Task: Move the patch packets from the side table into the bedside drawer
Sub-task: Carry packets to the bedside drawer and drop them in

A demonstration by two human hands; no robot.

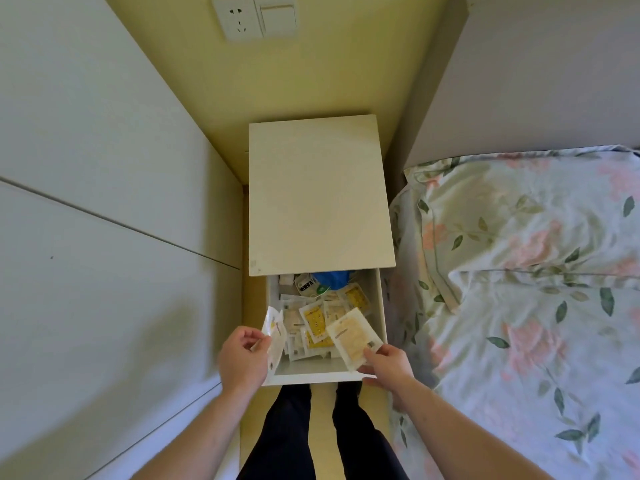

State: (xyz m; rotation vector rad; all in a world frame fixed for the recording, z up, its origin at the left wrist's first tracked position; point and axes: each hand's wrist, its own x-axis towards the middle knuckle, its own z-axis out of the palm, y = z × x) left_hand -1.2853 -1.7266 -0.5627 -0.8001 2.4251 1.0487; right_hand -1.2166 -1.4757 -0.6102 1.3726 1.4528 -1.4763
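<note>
Drawer stands pulled out, directly ahead of and between both hands. Left hand pinches one packet between thumb and fingertips, the packet held on edge above the drawer's near left corner. Right hand grips a second packet by its lower corner, fingers curled under it, the packet tilted over the drawer's near right side. Neither packet is released; both are still clear of the contents below.

Between and just beyond the hands, a loose pile of packets already lies in the drawer, overlapping one another. Farther from the hands, at the drawer's back, sit a blue item and some small white objects, too small to identify.

The side table top, beyond the drawer, shows no packets on it.

Assessment: the task appears nearly finished. The bulk of the packets is in the drawer; what remains, as far as can be judged, is dropping the two held packets in. Whether the drawer must then be closed is not stated
</note>
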